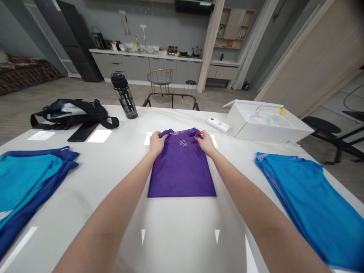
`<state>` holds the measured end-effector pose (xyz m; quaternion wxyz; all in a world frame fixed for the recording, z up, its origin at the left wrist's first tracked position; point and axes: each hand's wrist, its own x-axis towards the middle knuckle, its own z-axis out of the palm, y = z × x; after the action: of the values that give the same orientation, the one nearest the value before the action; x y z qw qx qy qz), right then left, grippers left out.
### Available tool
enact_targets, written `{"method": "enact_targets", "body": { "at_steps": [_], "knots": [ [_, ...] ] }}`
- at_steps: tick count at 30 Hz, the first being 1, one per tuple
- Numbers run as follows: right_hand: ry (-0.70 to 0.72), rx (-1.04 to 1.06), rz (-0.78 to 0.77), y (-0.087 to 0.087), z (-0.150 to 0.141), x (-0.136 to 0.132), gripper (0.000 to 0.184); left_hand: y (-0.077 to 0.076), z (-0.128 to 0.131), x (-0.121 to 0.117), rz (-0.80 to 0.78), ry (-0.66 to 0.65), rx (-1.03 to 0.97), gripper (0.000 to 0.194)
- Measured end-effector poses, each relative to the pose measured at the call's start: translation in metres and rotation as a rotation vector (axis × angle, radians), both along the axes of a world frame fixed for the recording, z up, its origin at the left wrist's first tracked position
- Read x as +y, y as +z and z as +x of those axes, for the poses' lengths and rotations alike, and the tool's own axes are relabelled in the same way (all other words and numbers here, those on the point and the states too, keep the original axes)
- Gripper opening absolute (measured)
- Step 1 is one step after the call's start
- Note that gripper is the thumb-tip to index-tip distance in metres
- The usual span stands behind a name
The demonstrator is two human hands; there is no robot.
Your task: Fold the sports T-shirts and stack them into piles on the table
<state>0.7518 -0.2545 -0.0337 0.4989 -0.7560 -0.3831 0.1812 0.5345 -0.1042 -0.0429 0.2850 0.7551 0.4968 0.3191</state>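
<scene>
A purple shirt (182,170), folded into a near rectangle, lies flat on the white table (182,235) in front of me. Its collar faces away from me, and a small grey emblem shows below it. My left hand (157,143) pinches the far left corner by the shoulder. At the far right corner, my right hand (206,143) grips the other shoulder, where a bit of pink shows by the fingers. The fingertips of both hands are partly hidden by the fabric.
Left lie folded blue shirts (31,170), with a black bag (76,112), a phone (82,132) and a dark bottle (124,96) behind. Right are more blue shirts (309,193), a white box (270,125) and a white handheld device (218,124). A chair back (172,95) stands beyond the far edge.
</scene>
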Motion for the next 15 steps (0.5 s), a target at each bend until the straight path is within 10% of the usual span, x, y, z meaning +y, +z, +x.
{"method": "enact_targets", "body": {
  "at_steps": [5,15],
  "knots": [
    [0.085,0.055,0.137,0.021,-0.010,-0.020,0.030,0.018,-0.014,-0.019,-0.016,-0.046,-0.227,0.021],
    [0.084,-0.081,0.272,0.095,-0.037,-0.093,0.036,0.111,-0.051,-0.097,0.094,-0.170,-0.423,0.029]
  ]
}}
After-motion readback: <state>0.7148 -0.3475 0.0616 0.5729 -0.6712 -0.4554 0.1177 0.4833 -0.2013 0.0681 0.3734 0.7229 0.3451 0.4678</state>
